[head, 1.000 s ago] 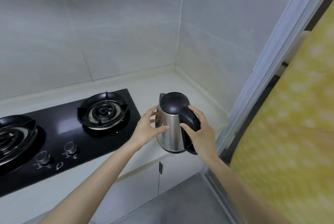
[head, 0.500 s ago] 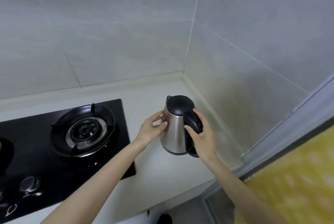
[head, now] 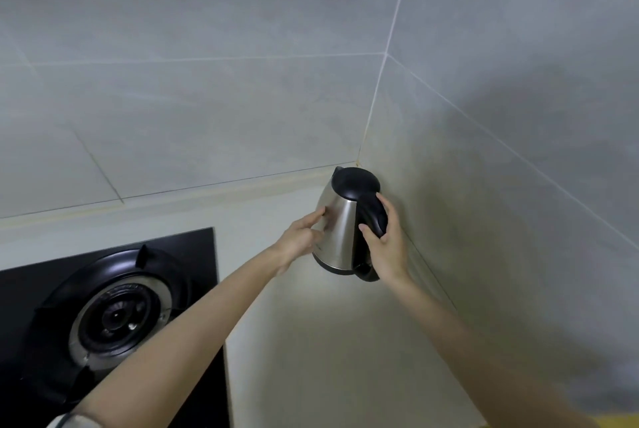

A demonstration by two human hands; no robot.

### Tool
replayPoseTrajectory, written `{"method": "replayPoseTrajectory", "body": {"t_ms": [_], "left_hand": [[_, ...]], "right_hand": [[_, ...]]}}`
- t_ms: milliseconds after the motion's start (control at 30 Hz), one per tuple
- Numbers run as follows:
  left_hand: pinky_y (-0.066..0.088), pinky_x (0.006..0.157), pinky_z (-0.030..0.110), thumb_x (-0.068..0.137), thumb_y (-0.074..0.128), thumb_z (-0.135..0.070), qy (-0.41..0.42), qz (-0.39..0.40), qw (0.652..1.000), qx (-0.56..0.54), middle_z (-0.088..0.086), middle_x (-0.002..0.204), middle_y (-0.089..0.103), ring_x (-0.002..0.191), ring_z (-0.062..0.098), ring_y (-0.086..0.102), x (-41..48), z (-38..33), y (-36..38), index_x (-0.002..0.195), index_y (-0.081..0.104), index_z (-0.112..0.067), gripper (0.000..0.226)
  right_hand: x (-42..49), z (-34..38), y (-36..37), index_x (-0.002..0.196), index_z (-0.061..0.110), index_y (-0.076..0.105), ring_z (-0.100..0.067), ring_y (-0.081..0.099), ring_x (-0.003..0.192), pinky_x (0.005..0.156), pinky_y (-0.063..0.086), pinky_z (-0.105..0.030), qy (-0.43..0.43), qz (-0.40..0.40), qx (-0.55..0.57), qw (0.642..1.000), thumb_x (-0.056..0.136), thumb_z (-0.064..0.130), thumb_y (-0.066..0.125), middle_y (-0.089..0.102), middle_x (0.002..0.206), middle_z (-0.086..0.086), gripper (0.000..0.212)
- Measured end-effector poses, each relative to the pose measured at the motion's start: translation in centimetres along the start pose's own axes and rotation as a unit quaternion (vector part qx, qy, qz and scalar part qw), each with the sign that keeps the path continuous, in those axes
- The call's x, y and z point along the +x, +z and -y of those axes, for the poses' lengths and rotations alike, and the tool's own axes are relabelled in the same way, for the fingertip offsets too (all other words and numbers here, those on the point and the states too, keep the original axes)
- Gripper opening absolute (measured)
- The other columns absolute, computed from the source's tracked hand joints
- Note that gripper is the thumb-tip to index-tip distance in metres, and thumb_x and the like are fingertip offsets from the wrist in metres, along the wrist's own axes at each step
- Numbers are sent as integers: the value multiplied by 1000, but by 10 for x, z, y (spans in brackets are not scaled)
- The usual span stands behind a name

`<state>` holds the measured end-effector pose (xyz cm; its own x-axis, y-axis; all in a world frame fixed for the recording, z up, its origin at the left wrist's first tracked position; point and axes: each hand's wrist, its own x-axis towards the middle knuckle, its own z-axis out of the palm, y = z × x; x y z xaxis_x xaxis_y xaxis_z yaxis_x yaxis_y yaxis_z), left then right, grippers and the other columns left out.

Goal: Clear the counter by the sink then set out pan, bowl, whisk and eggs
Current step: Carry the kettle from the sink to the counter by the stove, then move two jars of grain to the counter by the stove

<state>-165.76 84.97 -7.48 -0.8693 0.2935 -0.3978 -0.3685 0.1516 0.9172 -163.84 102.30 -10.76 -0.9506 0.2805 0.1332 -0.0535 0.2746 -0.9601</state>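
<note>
A steel electric kettle (head: 337,230) with a black lid and black handle is held near the corner of the pale counter (head: 311,341), close to the right wall. My right hand (head: 385,244) grips its black handle. My left hand (head: 302,237) touches the steel side with straight fingers. I cannot tell whether the kettle's base touches the counter. No pan, bowl, whisk or eggs are in view.
A black gas hob (head: 114,317) with a round burner lies on the counter at the left. Grey tiled walls (head: 207,99) meet in the corner behind the kettle. Bare counter stretches between hob and right wall.
Both hands have carried the kettle away from the counter's front edge and deeper towards the corner by the right wall. The view has turned with it; the yellow surface is out of sight.
</note>
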Motion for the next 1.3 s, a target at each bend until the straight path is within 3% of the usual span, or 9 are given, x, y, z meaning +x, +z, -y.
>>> {"method": "replayPoseTrajectory", "body": {"t_ms": [100,233,367,567,700,833,1000,1100,1300], "left_hand": [[38,94,28,92,40,0,-1,-9,1000,-16,-13,146,36,125,10,39,23,-8,-1,143,37,-31,59],[38,96,29,94,42,-2,-2,-36,999,-23,-14,149,36,125,10,41,50,-17,2,146,33,-28,58],[40,88,26,95,44,-1,11,-85,995,-49,-10,147,41,118,9,46,67,-29,7,147,32,-23,58],[41,97,30,93,48,-5,4,-107,994,3,-5,140,48,123,15,48,67,-30,10,143,40,-28,56],[41,95,27,94,49,-6,14,-139,990,12,-4,130,54,114,14,51,51,-30,12,139,45,-27,50],[45,95,31,94,49,-9,20,-181,983,10,-8,120,60,112,15,54,25,-29,14,134,50,-27,44],[47,96,32,95,47,-11,46,-241,969,3,-7,124,60,111,14,57,-24,-29,13,130,53,-30,40],[46,97,31,94,48,-11,62,-304,950,-15,-10,118,62,108,11,57,-69,-27,10,129,52,-31,40],[47,92,30,94,50,-7,104,-418,902,-34,-7,117,65,101,6,59,-167,-8,-3,125,55,-28,37]], "right_hand": [[31,-7,9,137,31,41,-5,45,127,103,37,-24,-5,-10,1,1000,87,4,62,49,137,14,61],[69,-15,18,137,30,40,-9,48,123,101,38,-26,-11,-20,-17,1000,87,6,63,51,129,16,60],[101,-14,22,137,26,41,-15,51,118,93,36,-21,-23,-28,-48,998,86,3,62,54,127,9,60],[117,-15,28,138,19,42,-25,49,118,101,39,-33,-61,-29,-110,992,85,2,63,54,131,-4,60],[115,-12,23,143,24,35,-30,40,115,98,31,-33,-40,-16,-203,978,89,15,63,49,121,-13,62],[107,3,17,143,26,35,-33,35,119,99,28,-37,-38,-21,-295,955,90,25,61,44,132,-11,59],[82,35,17,130,20,52,-28,40,115,95,36,-36,-136,-50,-205,968,90,22,57,54,125,-5,40],[54,59,23,122,16,56,-23,48,112,97,37,-27,-226,23,-86,970,90,14,56,60,116,0,31],[-23,114,41,115,28,56,-8,59,98,86,47,-22,-230,209,58,949,94,16,54,63,103,9,24]]}}
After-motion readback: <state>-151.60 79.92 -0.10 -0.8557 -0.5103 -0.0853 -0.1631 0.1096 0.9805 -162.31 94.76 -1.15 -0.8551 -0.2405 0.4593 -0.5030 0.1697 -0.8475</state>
